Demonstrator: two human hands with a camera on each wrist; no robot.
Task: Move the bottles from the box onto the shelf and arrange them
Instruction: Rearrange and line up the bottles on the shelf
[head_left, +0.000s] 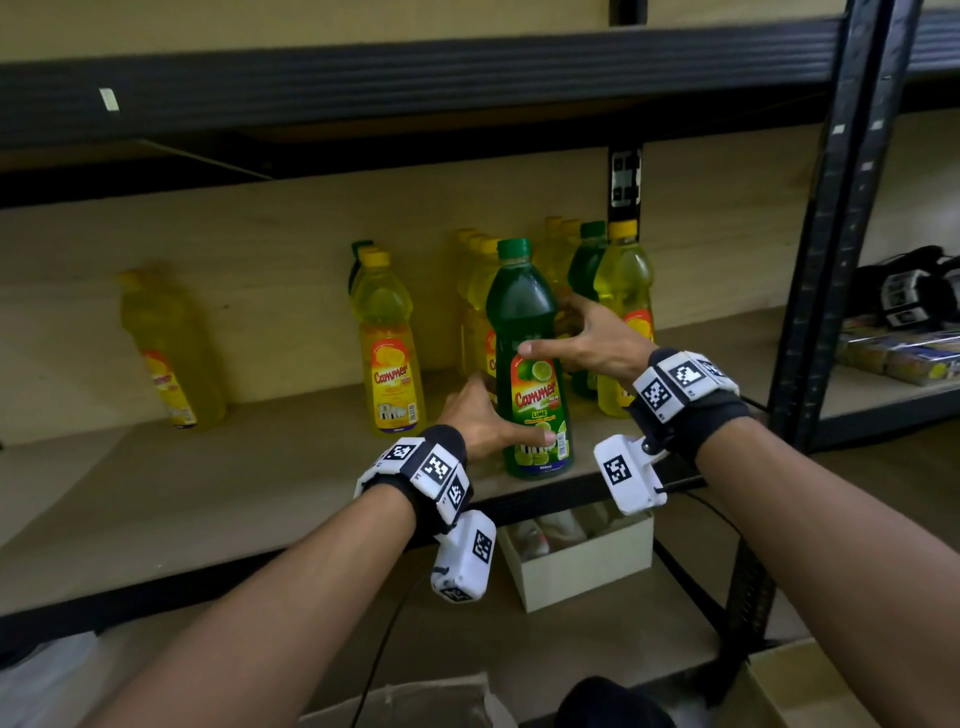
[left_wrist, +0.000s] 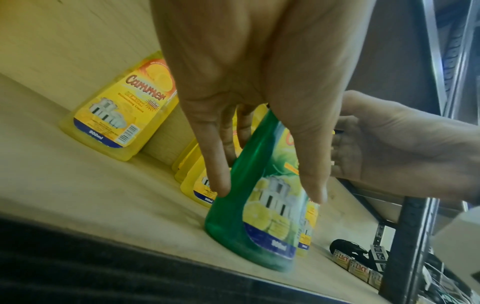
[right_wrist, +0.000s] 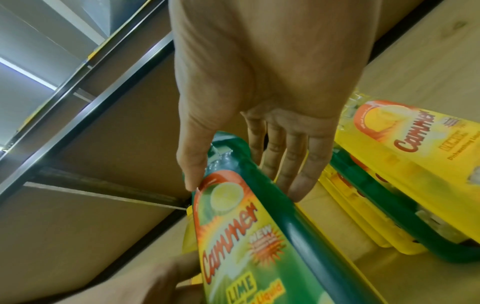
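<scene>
A green lime bottle (head_left: 530, 364) with a green cap stands upright near the front edge of the wooden shelf (head_left: 208, 493). My left hand (head_left: 498, 415) holds its base, thumb across the lower label and fingers behind. My right hand (head_left: 571, 338) pinches it higher up, thumb at the top of the label and fingers round the back. The left wrist view shows the left hand (left_wrist: 269, 192) straddling the green bottle (left_wrist: 233, 226). In the right wrist view the right hand (right_wrist: 245, 189) straddles the green bottle (right_wrist: 259, 257). Yellow bottles (head_left: 475, 312) stand in a row right behind it.
A yellow bottle (head_left: 387, 343) stands to the left and another (head_left: 166, 348) leans further left. On the right a yellow bottle (head_left: 623, 312) fronts a second green bottle (head_left: 587, 270). A pale box (head_left: 582, 561) sits below the shelf. A black upright (head_left: 831, 234) bounds the right side.
</scene>
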